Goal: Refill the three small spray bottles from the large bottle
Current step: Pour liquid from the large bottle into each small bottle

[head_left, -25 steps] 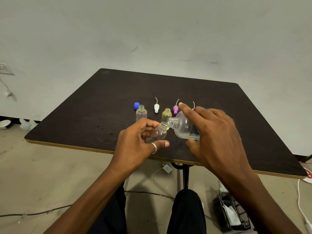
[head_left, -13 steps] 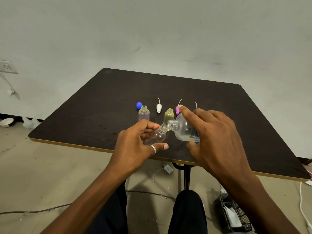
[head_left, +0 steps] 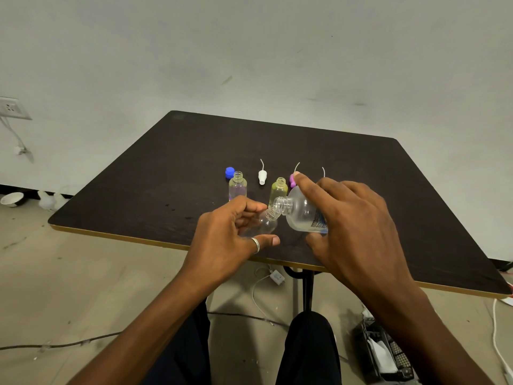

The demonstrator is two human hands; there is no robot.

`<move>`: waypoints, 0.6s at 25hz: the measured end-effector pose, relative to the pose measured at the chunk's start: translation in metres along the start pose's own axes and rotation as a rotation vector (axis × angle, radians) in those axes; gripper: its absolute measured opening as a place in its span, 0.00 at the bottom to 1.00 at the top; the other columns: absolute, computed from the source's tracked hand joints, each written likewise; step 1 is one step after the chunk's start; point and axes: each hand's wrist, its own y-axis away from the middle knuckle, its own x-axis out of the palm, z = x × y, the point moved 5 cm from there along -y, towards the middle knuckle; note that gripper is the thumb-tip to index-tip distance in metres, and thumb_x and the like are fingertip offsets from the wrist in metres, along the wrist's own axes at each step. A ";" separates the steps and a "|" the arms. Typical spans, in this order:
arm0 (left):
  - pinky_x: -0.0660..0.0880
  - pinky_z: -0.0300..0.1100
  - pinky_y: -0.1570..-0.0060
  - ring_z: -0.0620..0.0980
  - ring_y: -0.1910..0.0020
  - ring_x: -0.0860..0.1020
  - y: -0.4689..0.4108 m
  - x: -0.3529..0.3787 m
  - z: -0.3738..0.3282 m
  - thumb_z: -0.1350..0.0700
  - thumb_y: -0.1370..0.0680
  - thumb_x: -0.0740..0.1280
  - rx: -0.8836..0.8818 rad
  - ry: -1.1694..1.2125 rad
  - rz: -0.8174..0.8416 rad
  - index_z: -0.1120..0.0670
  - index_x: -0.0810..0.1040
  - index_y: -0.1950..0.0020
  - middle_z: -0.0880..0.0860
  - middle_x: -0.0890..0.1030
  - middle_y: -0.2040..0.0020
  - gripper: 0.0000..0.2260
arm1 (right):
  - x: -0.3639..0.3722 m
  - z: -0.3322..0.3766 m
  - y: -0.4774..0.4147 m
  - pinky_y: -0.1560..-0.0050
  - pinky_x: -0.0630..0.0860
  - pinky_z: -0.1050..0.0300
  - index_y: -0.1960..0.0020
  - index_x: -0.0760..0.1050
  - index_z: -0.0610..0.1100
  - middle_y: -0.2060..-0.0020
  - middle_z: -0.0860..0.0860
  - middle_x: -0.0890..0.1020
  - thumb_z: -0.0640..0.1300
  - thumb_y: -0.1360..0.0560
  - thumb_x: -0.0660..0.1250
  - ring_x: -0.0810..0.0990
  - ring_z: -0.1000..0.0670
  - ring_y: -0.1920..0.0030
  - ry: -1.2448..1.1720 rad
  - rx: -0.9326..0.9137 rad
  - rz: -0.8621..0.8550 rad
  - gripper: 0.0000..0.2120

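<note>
I judge that I am in the middle of the pouring step, on what looks like the last of the three. My left hand [head_left: 230, 240] has its fingers and thumb curled round the small clear bottle [head_left: 268, 225], held tilted over the near edge of the table [head_left: 388, 190], about midway along it. My right hand [head_left: 352, 226] grips the large bottle [head_left: 301, 215], tipped almost onto its side, with its open mouth right at the small bottle's neck. I cannot tell whether liquid is running between them, nor how full the small one is. Farther in from the near edge, the purple-tinted bottle [head_left: 237, 187] and the yellow-tinted bottle [head_left: 278, 188] stand upright and uncapped. Beyond them, toward the far edge, lie the blue cap [head_left: 229, 172], the white spray head [head_left: 262, 176] and the pink spray head [head_left: 292, 179]. The next move calls for a steady, slow tilt with the two mouths lined up, since both necks are narrow and a slip would spill onto the table. Then I should level the large bottle and stand the small one beside the others.
</note>
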 end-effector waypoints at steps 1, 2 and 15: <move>0.75 0.25 0.52 0.32 0.51 0.81 0.000 0.000 -0.001 0.52 0.37 0.81 0.001 0.000 -0.001 0.48 0.80 0.44 0.37 0.82 0.52 0.23 | 0.000 -0.001 0.000 0.45 0.77 0.35 0.27 0.67 0.49 0.42 0.43 0.81 0.47 0.40 0.81 0.79 0.36 0.43 -0.002 0.001 0.001 0.44; 0.75 0.25 0.52 0.32 0.51 0.81 0.000 0.000 -0.001 0.52 0.37 0.81 0.000 0.002 -0.002 0.48 0.80 0.44 0.37 0.81 0.52 0.23 | 0.000 -0.001 0.000 0.45 0.77 0.35 0.27 0.67 0.49 0.42 0.43 0.81 0.47 0.40 0.82 0.79 0.36 0.43 -0.003 0.001 0.002 0.45; 0.75 0.24 0.54 0.30 0.51 0.80 0.000 -0.003 0.000 0.52 0.37 0.81 -0.015 0.014 -0.013 0.43 0.78 0.46 0.35 0.80 0.53 0.23 | -0.002 -0.002 -0.001 0.46 0.77 0.37 0.27 0.68 0.49 0.43 0.44 0.81 0.47 0.40 0.82 0.79 0.37 0.45 0.037 0.004 -0.011 0.44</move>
